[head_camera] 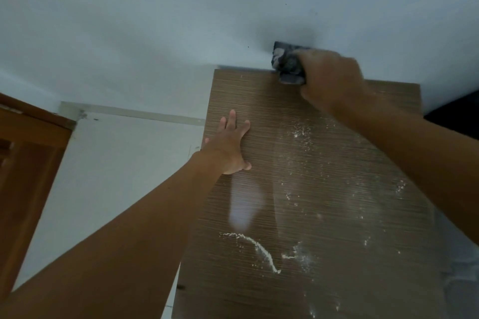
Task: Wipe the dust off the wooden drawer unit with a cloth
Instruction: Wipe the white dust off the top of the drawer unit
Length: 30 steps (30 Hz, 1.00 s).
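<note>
No text, label, brand or no. readable anywhere: nothing legible on drawer unit top [337,163], on cloth [286,66] at 1 o'clock, nor on wall [129,21] at 11.

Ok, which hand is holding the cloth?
The right hand, gripping the dark cloth at the back edge of the drawer unit; the left hand lies flat and empty on the top.

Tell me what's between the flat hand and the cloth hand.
Only bare wood of the drawer unit, in the head view. The left hand lies flat; the right hand grips the cloth. The white dust lies nearer.
</note>
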Tool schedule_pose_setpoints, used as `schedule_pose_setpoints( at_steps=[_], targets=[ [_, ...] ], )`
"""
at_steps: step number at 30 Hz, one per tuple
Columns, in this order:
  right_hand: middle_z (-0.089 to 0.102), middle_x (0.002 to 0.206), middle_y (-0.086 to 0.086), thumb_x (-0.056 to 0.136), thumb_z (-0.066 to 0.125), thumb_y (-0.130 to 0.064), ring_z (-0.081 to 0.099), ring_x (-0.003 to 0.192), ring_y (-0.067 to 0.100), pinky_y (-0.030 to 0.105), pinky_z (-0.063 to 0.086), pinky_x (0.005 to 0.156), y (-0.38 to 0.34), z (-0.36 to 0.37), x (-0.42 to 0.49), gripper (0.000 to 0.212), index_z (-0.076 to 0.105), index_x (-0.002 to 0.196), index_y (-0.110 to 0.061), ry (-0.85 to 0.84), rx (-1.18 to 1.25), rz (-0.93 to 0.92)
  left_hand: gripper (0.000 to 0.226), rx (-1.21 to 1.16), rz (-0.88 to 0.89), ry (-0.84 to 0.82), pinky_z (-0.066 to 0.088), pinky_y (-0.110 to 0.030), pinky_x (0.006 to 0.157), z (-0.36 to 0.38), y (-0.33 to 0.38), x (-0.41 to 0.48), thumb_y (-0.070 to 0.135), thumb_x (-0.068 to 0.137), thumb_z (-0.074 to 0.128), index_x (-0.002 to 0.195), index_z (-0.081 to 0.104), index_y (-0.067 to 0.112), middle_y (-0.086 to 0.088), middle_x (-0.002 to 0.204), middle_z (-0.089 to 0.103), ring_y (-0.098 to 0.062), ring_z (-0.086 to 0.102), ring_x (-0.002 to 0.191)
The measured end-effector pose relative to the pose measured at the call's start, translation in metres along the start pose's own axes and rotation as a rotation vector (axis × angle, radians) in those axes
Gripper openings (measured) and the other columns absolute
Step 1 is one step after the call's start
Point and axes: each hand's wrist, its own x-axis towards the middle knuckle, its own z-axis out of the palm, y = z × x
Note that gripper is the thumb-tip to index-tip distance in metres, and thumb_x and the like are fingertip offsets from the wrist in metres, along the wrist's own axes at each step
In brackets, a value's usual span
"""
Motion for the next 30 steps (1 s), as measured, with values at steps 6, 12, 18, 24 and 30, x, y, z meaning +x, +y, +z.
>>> schedule_pose_setpoints(
  at_steps=[6, 12, 18, 24, 30],
  targets=[
    [0.036, 0.153, 0.010, 0.088, 0.058, -0.025, 0.036, 0.140, 0.025, 0.043, 0.026, 0.114, 0.026, 0.070, -0.001, 0.061, 0.039, 0.146, -0.016, -0.280, -0.064, -0.150, 0.106, -0.003, -0.011, -0.019, 0.018, -0.058, 0.117, 0.001, -0.001, 0.003, 0.031, 0.081, 0.076, 0.154, 0.000, 0.035, 0.005, 0.159, -0.029, -0.019, -0.018, 0.148],
    [0.027, 0.157, 0.010, 0.088, 0.060, -0.019, 0.020, 0.147, 0.022, 0.040, 0.006, 0.120, 0.025, 0.091, -0.015, 0.067, 0.032, 0.148, -0.008, -0.181, 0.233, -0.060, 0.106, -0.017, -0.005, -0.035, 0.017, -0.058, 0.117, 0.001, -0.001, 0.003, 0.030, 0.081, 0.077, 0.154, 0.001, 0.035, 0.005, 0.159, -0.029, -0.019, -0.019, 0.148],
    [0.032, 0.154, 0.012, 0.086, 0.064, -0.016, 0.026, 0.144, 0.025, 0.040, 0.006, 0.119, 0.008, 0.082, -0.053, 0.068, 0.034, 0.146, -0.005, -0.180, 0.310, -0.071, 0.091, -0.024, 0.016, -0.097, 0.014, -0.048, 0.118, -0.011, -0.004, 0.004, 0.020, 0.092, 0.065, 0.155, 0.001, 0.035, 0.005, 0.159, -0.028, -0.020, -0.018, 0.148],
    [0.028, 0.157, 0.003, 0.079, 0.060, -0.028, 0.022, 0.146, 0.019, 0.045, 0.009, 0.120, -0.015, 0.086, -0.126, 0.069, 0.041, 0.144, -0.013, -0.310, 0.306, -0.155, 0.080, -0.053, -0.010, -0.129, 0.008, -0.046, 0.118, -0.017, -0.002, 0.008, 0.000, 0.097, 0.045, 0.155, 0.005, 0.037, 0.008, 0.160, -0.026, -0.018, -0.017, 0.149],
    [0.023, 0.157, -0.002, 0.068, 0.058, -0.038, 0.014, 0.146, 0.015, 0.043, 0.003, 0.120, -0.045, 0.086, -0.210, 0.080, 0.037, 0.144, -0.026, -0.455, 0.257, -0.242, 0.080, -0.055, -0.018, -0.118, 0.007, -0.048, 0.119, -0.015, -0.004, 0.009, 0.003, 0.096, 0.047, 0.154, 0.006, 0.039, 0.009, 0.160, -0.025, -0.017, -0.016, 0.149]
  ],
)
